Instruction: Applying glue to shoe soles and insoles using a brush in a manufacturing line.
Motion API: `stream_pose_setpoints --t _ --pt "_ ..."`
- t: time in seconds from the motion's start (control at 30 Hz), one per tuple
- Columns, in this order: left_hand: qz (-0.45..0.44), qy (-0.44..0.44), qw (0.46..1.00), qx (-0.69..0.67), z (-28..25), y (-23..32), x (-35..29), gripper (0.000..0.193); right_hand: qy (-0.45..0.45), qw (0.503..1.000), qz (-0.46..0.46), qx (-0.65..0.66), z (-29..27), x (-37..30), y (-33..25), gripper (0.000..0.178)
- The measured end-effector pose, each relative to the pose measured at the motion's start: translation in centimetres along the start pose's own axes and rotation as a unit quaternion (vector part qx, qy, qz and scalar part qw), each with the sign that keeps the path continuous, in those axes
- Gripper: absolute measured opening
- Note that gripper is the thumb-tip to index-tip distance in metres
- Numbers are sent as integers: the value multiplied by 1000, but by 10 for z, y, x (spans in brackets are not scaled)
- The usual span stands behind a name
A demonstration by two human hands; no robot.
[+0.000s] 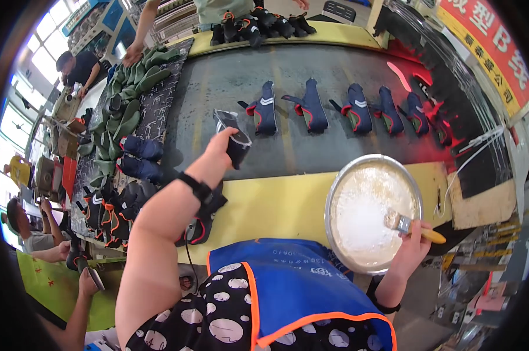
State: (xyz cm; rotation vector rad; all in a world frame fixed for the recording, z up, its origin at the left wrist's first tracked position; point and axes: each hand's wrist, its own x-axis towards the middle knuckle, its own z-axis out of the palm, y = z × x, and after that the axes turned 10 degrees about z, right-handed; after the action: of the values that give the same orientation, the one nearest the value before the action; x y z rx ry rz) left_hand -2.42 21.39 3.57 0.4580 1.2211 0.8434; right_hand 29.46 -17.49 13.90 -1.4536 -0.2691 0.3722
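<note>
Brush (402, 224), yellow-handled: clamped between thumb and fingers of the right hand (413, 250); bristles are seen against white paste (358, 216) in a round metal basin (328, 225), contact not discernible. Dark shoe (239, 151): gripped by the closed fingers of the left hand (219, 150), held over the near part of a dark belt (217, 76). Navy shoes (314, 112), red-trimmed: lined up on the belt beyond. Green shoes (128, 120): heaped at left.

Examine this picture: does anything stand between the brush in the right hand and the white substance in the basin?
Nothing visible does. The right hand holds the brush with its bristles over the white substance, within the basin's rim; whether they touch is unclear.
</note>
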Motion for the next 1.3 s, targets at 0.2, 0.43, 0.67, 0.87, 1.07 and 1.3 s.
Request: stream_pose_setpoints --t 0.2,0.43,0.67,0.87,1.07,1.3 --pt "239 181 925 234 -24 18 136 90 38 997 -23 -56 -6 15 1 11" --pt "172 157 803 548 -22 16 148 118 -18 998 -50 -46 -16 24 8 10" --pt "109 -77 554 822 -49 115 118 53 11 991 -44 -127 3 26 -3 17" --pt "148 108 352 918 -160 147 47 40 21 987 -83 -139 10 21 1 16" --pt "97 136 224 960 -270 140 54 42 -4 980 -88 -179 30 18 -12 16" --pt "114 49 166 978 -221 157 46 53 29 979 -77 -187 45 3 -16 13"
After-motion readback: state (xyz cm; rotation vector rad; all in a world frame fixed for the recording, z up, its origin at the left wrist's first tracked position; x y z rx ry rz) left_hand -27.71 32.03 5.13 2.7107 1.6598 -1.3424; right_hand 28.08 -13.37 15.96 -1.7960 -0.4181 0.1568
